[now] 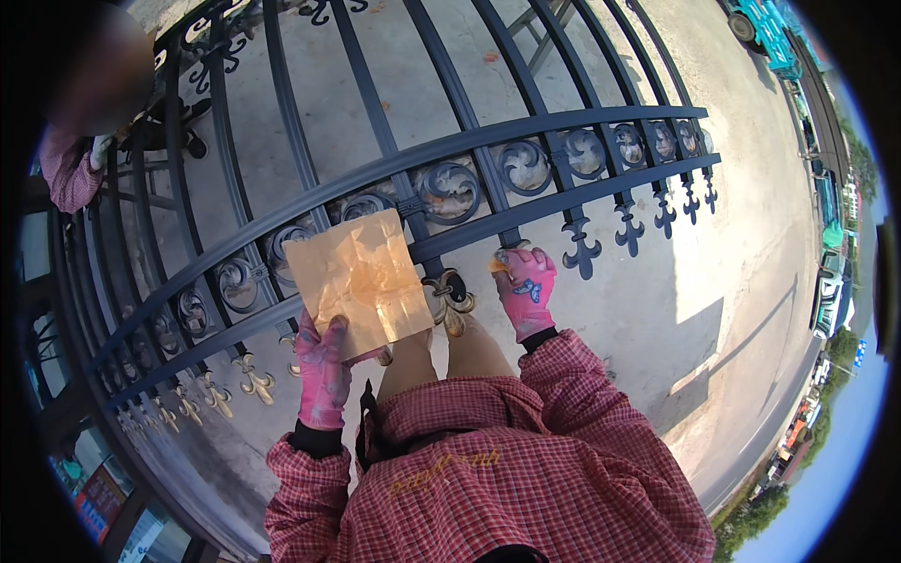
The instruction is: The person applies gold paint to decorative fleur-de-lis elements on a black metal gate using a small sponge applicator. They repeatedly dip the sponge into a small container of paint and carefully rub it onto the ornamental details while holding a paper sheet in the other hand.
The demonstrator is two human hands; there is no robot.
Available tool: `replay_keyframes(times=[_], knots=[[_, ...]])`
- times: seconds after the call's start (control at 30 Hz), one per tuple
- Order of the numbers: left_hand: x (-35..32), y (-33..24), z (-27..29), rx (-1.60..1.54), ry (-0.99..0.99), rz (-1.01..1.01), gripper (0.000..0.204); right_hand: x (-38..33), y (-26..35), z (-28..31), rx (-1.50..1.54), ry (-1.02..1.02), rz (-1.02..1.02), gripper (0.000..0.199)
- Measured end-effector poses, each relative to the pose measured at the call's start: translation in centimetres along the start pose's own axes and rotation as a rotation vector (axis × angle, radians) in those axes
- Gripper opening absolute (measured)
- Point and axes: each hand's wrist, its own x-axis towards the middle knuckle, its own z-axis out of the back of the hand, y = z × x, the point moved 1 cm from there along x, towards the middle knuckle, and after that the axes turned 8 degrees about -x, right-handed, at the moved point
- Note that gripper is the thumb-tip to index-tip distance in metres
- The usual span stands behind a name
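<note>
My left hand (pixel 322 371), in a pink glove, grips the lower left corner of a square, creased brown sheet (pixel 352 272) with a shiny smear at its middle. My right hand (pixel 527 298), also pink-gloved, is closed around a small yellowish pad (pixel 496 264) at the finial under the dark metal fence panel's lower rail (pixel 469 235). That finial is mostly hidden by the fingers. Just left of it hangs a partly gold finial (pixel 454 305). Further left the finials are gold (pixel 255 380); to the right they are dark grey (pixel 582 249).
Scroll rings (pixel 449 192) fill the band between the panel's two rails. At the far left, another person (pixel 70 174) in a checked sleeve and light glove stands by the panel. A metal stand (pixel 544 33) shows beyond the bars. A blue-green vehicle (pixel 771 38) is at the upper right.
</note>
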Motion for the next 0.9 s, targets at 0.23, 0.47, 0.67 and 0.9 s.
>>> replay_keyframes(times=[0.23, 0.47, 0.67, 0.9], knots=[[0.3, -0.1, 0.2, -0.038, 0.041, 0.005, 0.05, -2.4, -1.0, 0.6, -0.064, 0.077, 0.035, 0.027], [0.6, 1.6, 0.3, -0.093, 0.154, -0.017, 0.052, -5.4, -2.5, 3.0, -0.152, 0.156, 0.116, 0.024], [-0.5, 3.5, -4.1, -0.053, 0.25, 0.084, 0.044, -3.0, -0.7, 9.4, 0.365, 0.003, -0.2, 0.034], [-2.0, 5.2, -8.8, 0.073, 0.343, 0.025, 0.041, -0.2, 3.3, 12.3, 0.148, 0.031, 0.172, 0.038]])
